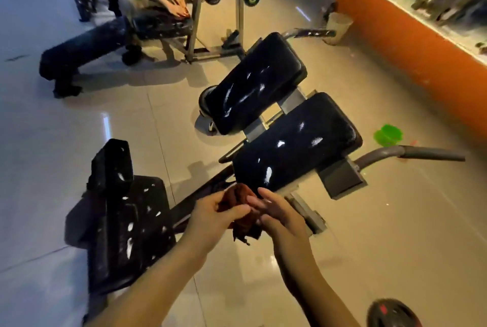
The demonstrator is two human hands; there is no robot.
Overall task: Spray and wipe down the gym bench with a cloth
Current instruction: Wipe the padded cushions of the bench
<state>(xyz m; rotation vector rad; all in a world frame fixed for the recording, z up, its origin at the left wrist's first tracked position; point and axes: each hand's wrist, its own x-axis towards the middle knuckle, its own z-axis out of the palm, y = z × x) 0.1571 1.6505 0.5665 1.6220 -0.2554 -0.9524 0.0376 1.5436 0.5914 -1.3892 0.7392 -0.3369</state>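
**Your left hand (213, 218) grips the cloth (246, 231), low in the middle of the frame**

Your left hand has its fingers curled over the rust-brown cloth, which is bunched into a wad. Your right hand (276, 217) lies against the cloth's other side with its fingers nearly straight, touching it rather than closing round it. The cloth sits between your two palms. One fold shows above your left fingers and a ragged end hangs below both hands.

The bench (340, 181) stretches from just above your hands towards the upper middle of the frame. Its nearer pad (297, 142) starts just beyond your fingertips, and the cloth is close to that pad's lower corner. Whether it touches the pad cannot be told. The farther pad (255, 81) stands tilted beyond it, towards the upper middle. Both black pads carry white streaks and blotches. At the lower left, well apart from the cloth, a third black padded piece (126, 221) shows the same white marks. A dark rail (205, 189) runs from it towards your hands.

A grey curved handle (421, 154) sticks out to the right of the nearer pad, and a green object (388, 134) lies on the tiled floor (52, 142) just above it. In the upper left another person's hand (176, 2) rests on a second bench (87, 47). An orange wall (395, 57) fills the upper right, with a pale bin (338, 27) at its foot. A dark rounded object (392, 313) sits at the bottom right edge.
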